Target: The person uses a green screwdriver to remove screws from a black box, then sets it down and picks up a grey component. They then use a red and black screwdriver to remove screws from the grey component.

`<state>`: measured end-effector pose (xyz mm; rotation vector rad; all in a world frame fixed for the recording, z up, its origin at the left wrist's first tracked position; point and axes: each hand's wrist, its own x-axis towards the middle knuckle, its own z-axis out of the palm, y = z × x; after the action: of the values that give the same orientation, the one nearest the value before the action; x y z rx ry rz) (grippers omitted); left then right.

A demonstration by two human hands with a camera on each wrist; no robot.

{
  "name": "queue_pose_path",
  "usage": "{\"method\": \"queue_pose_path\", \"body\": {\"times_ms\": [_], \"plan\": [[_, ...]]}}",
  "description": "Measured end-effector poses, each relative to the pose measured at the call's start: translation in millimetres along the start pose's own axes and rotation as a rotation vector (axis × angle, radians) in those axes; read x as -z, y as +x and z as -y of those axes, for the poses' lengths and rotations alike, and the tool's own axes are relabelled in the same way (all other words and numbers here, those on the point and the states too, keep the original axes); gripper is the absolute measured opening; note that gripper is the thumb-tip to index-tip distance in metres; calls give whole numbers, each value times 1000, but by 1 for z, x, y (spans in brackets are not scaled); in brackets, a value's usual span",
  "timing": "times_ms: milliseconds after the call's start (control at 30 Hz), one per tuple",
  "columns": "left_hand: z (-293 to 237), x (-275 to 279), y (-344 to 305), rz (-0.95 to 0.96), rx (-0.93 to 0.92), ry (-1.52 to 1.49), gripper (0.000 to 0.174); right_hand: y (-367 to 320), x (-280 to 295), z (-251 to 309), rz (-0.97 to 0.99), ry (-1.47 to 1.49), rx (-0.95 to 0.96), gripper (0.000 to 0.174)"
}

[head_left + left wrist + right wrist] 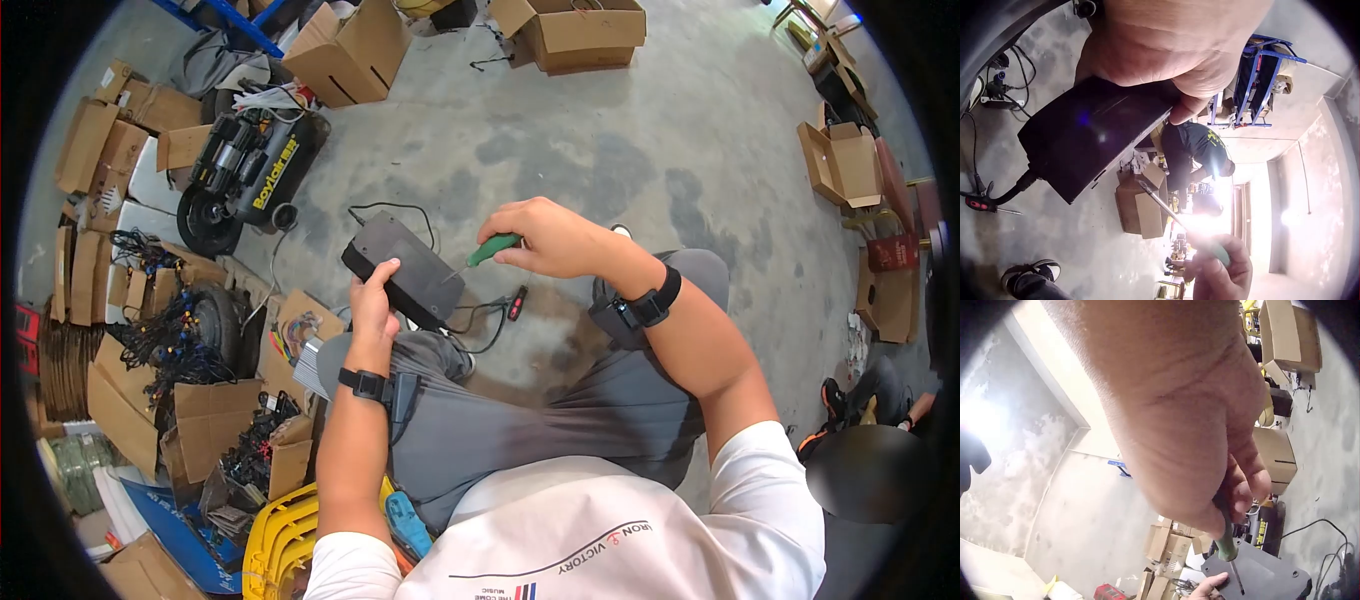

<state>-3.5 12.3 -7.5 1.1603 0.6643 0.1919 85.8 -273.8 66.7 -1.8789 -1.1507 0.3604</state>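
Observation:
My left hand (372,308) grips a dark power adapter box (405,262) by its near side, thumb on the flat grey face. Cables come out of both ends of the box. In my right hand (545,235) is a screwdriver (494,248) with a green handle, its shaft pointing down toward the box. The right wrist view shows the screwdriver (1227,547) tip over the grey face, where screw holes sit at the corners. From the left wrist, the tip appears just off the edge of the box (1097,137).
A red and black tool (517,303) lies on the floor by the cables. An air compressor (255,165) stands at left, near open boxes of wiring (165,330). Cardboard boxes (585,38) stand farther back. Another person (870,400) is at the right edge.

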Motion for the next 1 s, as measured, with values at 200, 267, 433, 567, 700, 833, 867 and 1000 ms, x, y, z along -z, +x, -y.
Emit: {"method": "queue_pose_path", "body": {"times_ms": [200, 267, 433, 567, 700, 833, 867, 1000], "plan": [[0, -3, -1, 14, -14, 8, 48, 1, -12, 0, 61, 36, 3, 25], [-2, -5, -4, 11, -13, 22, 46, 1, -15, -2, 54, 26, 22, 25], [0, -3, -1, 13, 2, 44, 44, 1, -19, -1, 56, 21, 35, 26], [0, -3, -2, 32, -3, 29, 44, 2, -21, 1, 75, 12, -3, 27], [-1, -4, -4, 21, 4, 35, 44, 2, -23, 1, 71, 8, 1, 28], [-2, -5, -4, 28, 16, 8, 45, 2, -26, 2, 55, -29, -22, 27], [-3, -6, -5, 26, 7, 10, 45, 2, -26, 3, 62, -28, -48, 27], [-2, -6, -4, 27, 1, 7, 45, 2, -27, 3, 64, -21, -83, 27]]}}
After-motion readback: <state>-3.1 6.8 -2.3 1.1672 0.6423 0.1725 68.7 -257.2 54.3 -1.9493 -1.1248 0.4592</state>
